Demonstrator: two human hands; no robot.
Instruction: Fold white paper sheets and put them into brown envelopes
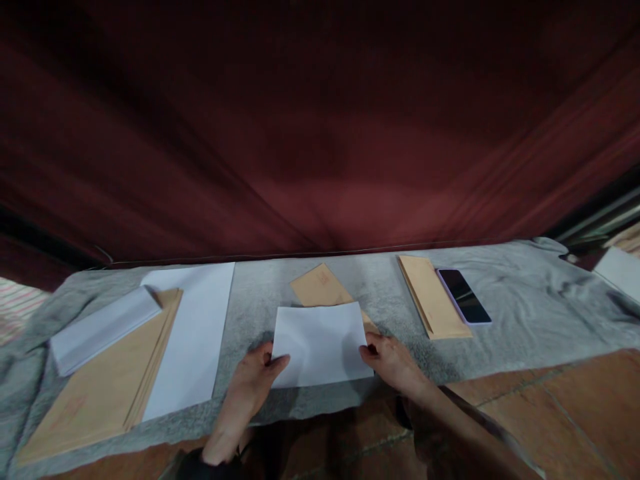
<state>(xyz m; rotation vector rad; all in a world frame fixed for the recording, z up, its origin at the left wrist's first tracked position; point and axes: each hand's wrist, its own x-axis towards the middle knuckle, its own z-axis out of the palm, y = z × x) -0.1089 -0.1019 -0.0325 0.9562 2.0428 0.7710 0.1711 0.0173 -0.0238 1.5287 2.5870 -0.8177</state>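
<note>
A folded white sheet of paper (320, 343) lies on the grey cloth (525, 313) in front of me. My left hand (253, 383) grips its left edge, thumb on top. Its right edge is pinched by my right hand (393, 363). Under the sheet's far side a brown envelope (320, 285) lies at an angle, partly covered.
At the left lie a white sheet (195, 333), a stack of brown envelopes (105, 387) and a white envelope (103, 327) on top of them. At the right a second stack of brown envelopes (433, 297) has a phone (464, 295) beside it. A dark red curtain (320, 133) hangs behind.
</note>
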